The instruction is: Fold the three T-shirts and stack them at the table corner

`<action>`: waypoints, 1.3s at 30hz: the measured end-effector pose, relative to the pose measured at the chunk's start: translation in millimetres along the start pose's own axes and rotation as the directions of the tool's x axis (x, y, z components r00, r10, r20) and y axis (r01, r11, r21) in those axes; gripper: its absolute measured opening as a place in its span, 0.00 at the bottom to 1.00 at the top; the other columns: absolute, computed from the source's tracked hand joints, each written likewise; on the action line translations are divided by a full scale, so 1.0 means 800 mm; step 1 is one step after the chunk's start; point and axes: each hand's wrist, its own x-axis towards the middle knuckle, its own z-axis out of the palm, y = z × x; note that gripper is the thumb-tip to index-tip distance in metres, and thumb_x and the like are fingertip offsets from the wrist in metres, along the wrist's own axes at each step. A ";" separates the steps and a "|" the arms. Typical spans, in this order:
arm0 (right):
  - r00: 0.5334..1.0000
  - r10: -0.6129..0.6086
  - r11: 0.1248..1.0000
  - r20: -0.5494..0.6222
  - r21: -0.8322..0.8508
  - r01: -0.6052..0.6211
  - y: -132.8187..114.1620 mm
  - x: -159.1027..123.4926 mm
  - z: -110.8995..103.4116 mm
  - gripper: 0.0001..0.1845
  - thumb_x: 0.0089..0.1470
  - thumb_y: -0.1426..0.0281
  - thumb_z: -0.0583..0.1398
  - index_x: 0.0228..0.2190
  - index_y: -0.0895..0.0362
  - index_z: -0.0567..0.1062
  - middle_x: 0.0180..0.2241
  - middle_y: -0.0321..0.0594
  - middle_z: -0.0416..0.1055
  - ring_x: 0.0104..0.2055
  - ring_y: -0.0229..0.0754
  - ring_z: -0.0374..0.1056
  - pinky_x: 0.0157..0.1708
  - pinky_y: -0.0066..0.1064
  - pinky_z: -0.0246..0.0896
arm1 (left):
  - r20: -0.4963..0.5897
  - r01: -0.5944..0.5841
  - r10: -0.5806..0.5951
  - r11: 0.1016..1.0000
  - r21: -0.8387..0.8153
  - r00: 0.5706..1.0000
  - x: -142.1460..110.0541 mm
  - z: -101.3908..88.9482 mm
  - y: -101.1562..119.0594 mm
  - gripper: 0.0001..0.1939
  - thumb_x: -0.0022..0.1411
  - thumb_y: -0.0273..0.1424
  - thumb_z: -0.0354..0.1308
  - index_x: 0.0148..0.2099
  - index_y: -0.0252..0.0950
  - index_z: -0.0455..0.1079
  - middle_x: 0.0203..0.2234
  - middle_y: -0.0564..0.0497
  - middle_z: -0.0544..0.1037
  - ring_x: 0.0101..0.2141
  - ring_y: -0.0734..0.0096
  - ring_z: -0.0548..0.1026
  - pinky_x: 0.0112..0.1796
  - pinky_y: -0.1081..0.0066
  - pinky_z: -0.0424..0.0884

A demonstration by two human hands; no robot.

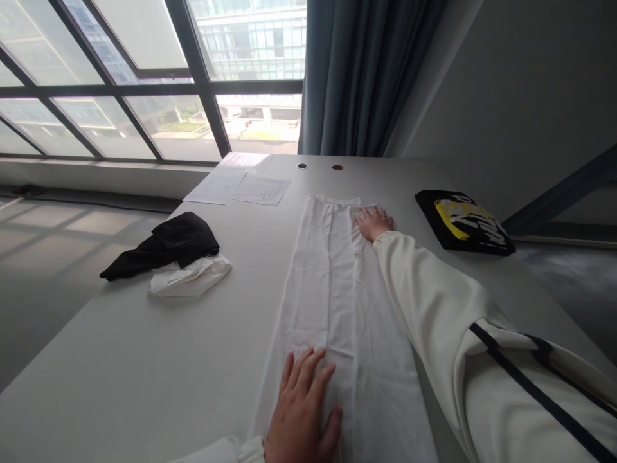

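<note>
A long white garment [308, 283], perhaps a shirt, lies lengthwise down the middle of the white table, with several folds running along it. Near its far right corner my right hand [375, 224] rests flat on the cloth, fingers stretched out. My left hand [304, 408] is over the near part of the garment, its fingers spread and nothing in them. Whether the left palm presses on the cloth cannot be made out. The garment's near end runs out of view at the bottom.
On the white table [144, 373], a crumpled black cloth [168, 243] and a white cloth [193, 276] lie at the left. Paper sheets [260, 189] are at the far left edge. A folded black garment with a yellow print [463, 222] sits at the right. Two cable holes [302, 166] are at the back.
</note>
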 end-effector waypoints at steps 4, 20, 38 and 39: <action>0.998 0.062 0.998 -0.004 0.006 -0.062 0.012 0.027 0.000 0.47 0.66 0.40 0.40 0.76 0.50 0.46 0.78 0.51 0.35 0.76 0.67 0.37 0.70 0.68 0.33 | 0.018 -0.006 0.007 0.999 -0.038 1.000 -0.002 0.002 -0.001 0.32 0.62 0.28 0.58 0.68 0.43 0.65 0.69 0.43 0.66 0.70 0.48 0.61 0.68 0.35 0.58; 0.951 -0.297 0.953 -0.083 -0.080 0.291 -0.016 -0.143 -0.002 0.41 0.71 0.49 0.43 0.75 0.55 0.48 0.77 0.53 0.39 0.77 0.62 0.40 0.73 0.57 0.38 | 0.010 -0.010 0.011 0.999 -0.049 1.000 0.003 -0.009 0.011 0.29 0.61 0.24 0.57 0.64 0.42 0.68 0.67 0.44 0.70 0.69 0.49 0.63 0.69 0.34 0.55; 0.889 -0.456 0.889 -0.035 0.029 0.457 -0.014 -0.514 0.041 0.39 0.70 0.46 0.48 0.74 0.50 0.54 0.76 0.50 0.41 0.78 0.58 0.38 0.74 0.58 0.37 | -0.113 -0.083 0.086 0.996 0.033 0.990 0.012 0.011 0.003 0.30 0.60 0.25 0.58 0.65 0.38 0.69 0.66 0.39 0.71 0.68 0.48 0.64 0.69 0.34 0.51; 0.880 -0.474 0.879 -0.032 0.037 0.475 -0.011 -0.529 0.042 0.39 0.71 0.47 0.48 0.74 0.50 0.54 0.76 0.50 0.41 0.78 0.59 0.39 0.74 0.59 0.37 | -0.114 -0.089 0.094 0.995 0.048 0.989 0.013 0.014 0.001 0.30 0.60 0.25 0.58 0.65 0.37 0.68 0.67 0.38 0.70 0.68 0.48 0.64 0.69 0.34 0.52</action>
